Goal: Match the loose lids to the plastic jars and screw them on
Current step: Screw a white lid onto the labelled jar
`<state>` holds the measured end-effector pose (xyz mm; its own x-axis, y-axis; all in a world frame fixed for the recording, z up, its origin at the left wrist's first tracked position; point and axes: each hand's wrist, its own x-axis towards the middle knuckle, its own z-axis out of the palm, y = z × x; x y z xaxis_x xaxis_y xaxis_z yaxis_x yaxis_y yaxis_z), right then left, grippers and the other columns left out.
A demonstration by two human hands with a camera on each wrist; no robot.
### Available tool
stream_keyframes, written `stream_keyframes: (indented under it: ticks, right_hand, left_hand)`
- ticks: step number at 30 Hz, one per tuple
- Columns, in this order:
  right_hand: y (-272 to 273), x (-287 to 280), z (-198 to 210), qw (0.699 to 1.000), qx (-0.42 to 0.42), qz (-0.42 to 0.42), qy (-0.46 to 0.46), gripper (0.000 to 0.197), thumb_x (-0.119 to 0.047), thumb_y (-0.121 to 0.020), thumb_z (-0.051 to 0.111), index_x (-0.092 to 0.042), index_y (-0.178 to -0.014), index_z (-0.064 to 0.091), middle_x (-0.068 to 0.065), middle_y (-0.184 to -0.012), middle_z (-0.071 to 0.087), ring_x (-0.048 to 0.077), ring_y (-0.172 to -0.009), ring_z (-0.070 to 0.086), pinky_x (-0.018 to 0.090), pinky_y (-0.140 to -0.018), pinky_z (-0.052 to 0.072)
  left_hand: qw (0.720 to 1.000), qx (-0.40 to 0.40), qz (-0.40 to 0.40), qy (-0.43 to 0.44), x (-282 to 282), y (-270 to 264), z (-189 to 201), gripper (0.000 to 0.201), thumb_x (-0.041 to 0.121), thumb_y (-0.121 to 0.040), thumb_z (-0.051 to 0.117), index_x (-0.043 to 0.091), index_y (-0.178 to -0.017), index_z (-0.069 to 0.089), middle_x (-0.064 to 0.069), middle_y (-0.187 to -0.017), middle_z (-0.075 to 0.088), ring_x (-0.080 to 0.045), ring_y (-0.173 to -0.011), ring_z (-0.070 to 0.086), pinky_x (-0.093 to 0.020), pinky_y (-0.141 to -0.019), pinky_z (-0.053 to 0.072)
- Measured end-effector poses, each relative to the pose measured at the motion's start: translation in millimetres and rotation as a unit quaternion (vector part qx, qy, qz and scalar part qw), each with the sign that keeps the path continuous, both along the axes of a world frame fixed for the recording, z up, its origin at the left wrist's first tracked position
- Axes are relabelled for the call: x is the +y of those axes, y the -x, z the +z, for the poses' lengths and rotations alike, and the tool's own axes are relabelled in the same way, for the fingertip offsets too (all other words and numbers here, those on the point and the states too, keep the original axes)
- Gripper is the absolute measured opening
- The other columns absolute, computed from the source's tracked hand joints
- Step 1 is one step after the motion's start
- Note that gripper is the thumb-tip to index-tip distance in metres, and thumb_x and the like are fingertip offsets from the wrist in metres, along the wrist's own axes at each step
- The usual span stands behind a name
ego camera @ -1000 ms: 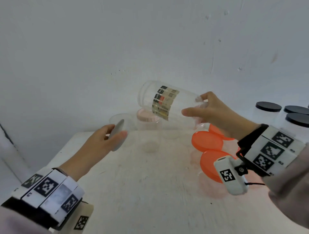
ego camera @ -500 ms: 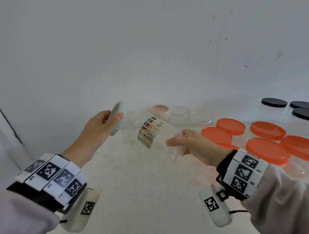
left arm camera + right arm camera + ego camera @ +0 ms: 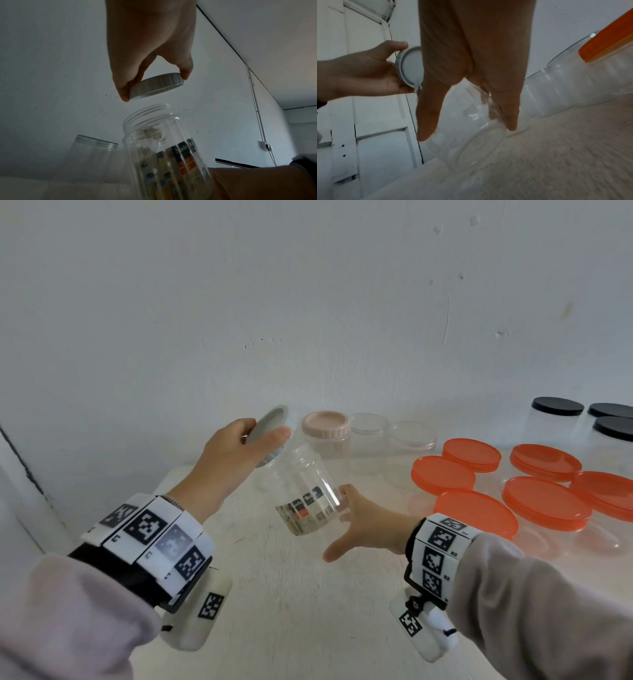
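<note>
My left hand (image 3: 236,453) pinches a grey screw lid (image 3: 269,428) by its rim, tilted, just above the open mouth of a clear labelled jar (image 3: 303,491). My right hand (image 3: 359,525) holds that jar near its base, thumb spread below, the jar tilted with its mouth toward the lid. In the left wrist view the grey lid (image 3: 156,85) hangs a short gap above the threaded neck of the labelled jar (image 3: 149,116). From the right wrist, the jar (image 3: 471,121) sits between thumb and fingers, and the lid (image 3: 410,65) is behind it.
At the back stand a pink-lidded jar (image 3: 327,433) and two open clear jars (image 3: 368,440). Several orange-lidded jars (image 3: 478,515) fill the right side, with black-lidded jars (image 3: 556,416) at the far right. Another open jar (image 3: 89,155) stands by the wall.
The right hand brought the labelled jar down and leftward, turning its mouth up toward the left hand. The left hand raised the grey lid over that mouth.
</note>
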<state>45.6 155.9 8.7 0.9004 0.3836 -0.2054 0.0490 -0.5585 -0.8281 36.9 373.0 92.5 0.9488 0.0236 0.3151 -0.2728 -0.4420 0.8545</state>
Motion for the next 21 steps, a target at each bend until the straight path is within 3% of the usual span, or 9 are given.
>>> stream_keyframes:
  ticks: [4,9,12,18,21]
  right_hand:
    - [0.3,-3.7,-5.8,0.999,-0.006,0.017,0.034,0.109,-0.021,-0.059,0.092,-0.020,-0.141,0.020,0.002,-0.142,0.041,0.021,-0.131,0.039,0.041,-0.111,0.035]
    - [2.7,-14.4,-7.3,0.998,0.005,0.033,0.049,0.112,-0.020,-0.060,0.091,-0.019,-0.142,0.016,0.001,-0.145,0.041,0.022,-0.134,0.038,0.045,-0.113,0.033]
    - [3.6,-20.2,-8.5,0.998,0.007,0.036,0.050,0.114,-0.021,-0.059,0.092,-0.020,-0.143,0.015,0.002,-0.146,0.039,0.020,-0.134,0.037,0.044,-0.113,0.032]
    - [5.9,-32.2,-8.2,0.998,0.029,0.041,0.024,0.116,-0.015,-0.063,0.090,-0.024,-0.147,0.011,-0.004,-0.146,0.039,0.016,-0.135,0.036,0.031,-0.110,0.030]
    - [7.3,-37.7,4.4,0.999,0.021,0.044,-0.025,0.114,-0.016,-0.064,0.089,-0.027,-0.148,0.013,-0.010,-0.145,0.037,0.011,-0.133,0.036,0.031,-0.110,0.034]
  left_hand:
    - [1.000,0.003,-0.022,-0.017,-8.0,3.3,-0.7,0.040,0.055,-0.078,0.068,0.021,-0.099,0.065,0.003,-0.092,0.068,-0.011,-0.082,0.064,-0.022,-0.068,0.044]
    - [0.998,0.002,-0.046,-0.034,-15.5,7.5,-1.6,0.056,0.067,-0.063,0.063,0.023,-0.097,0.064,0.009,-0.086,0.064,-0.006,-0.077,0.060,-0.019,-0.064,0.042]
    - [0.998,0.002,-0.053,-0.033,-19.9,6.5,-2.6,0.057,0.068,-0.061,0.062,0.024,-0.096,0.065,0.008,-0.086,0.065,-0.005,-0.076,0.061,-0.018,-0.064,0.042]
    - [0.996,0.012,-0.080,-0.042,-31.1,5.8,-5.3,0.057,0.064,-0.065,0.069,0.021,-0.102,0.066,0.001,-0.097,0.067,-0.013,-0.087,0.063,-0.026,-0.072,0.049]
    - [0.994,0.020,-0.097,-0.046,-36.3,7.0,-6.9,0.048,0.064,-0.067,0.071,0.025,-0.094,0.065,0.015,-0.082,0.061,-0.001,-0.074,0.057,-0.016,-0.063,0.041]
